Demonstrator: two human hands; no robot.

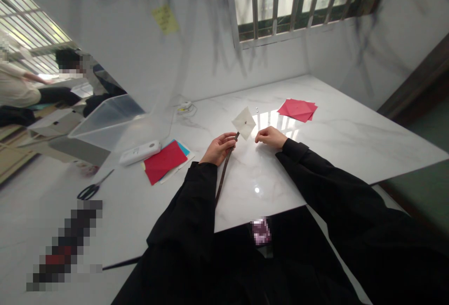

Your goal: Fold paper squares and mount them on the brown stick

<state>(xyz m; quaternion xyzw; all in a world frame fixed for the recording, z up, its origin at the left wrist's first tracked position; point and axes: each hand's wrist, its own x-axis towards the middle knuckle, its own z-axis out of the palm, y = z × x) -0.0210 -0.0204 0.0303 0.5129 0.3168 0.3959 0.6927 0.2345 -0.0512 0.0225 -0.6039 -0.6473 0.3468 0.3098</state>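
My left hand [219, 148] is closed around a long, thin dark brown stick [224, 169], which slants down toward the table's front edge. By the stick's upper end is a square of cream paper [244, 123] with a small dark spot at its middle; whether the two are joined I cannot tell. To the right of the paper, my right hand [271, 137] is curled with fingertips pressed together, apart from the stick. Anything inside those fingers is hidden or too small to name. Two tiny pale bits [257, 110] lie beyond the paper.
Red paper sheets [298, 110] lie at the back right. Left are a red sheet [165, 161] over other papers, a white oblong device [140, 152], scissors [94, 189] and a clear plastic bin [108, 120]. A white cable [187, 107] sits by the wall. Other people [21, 83] sit far left.
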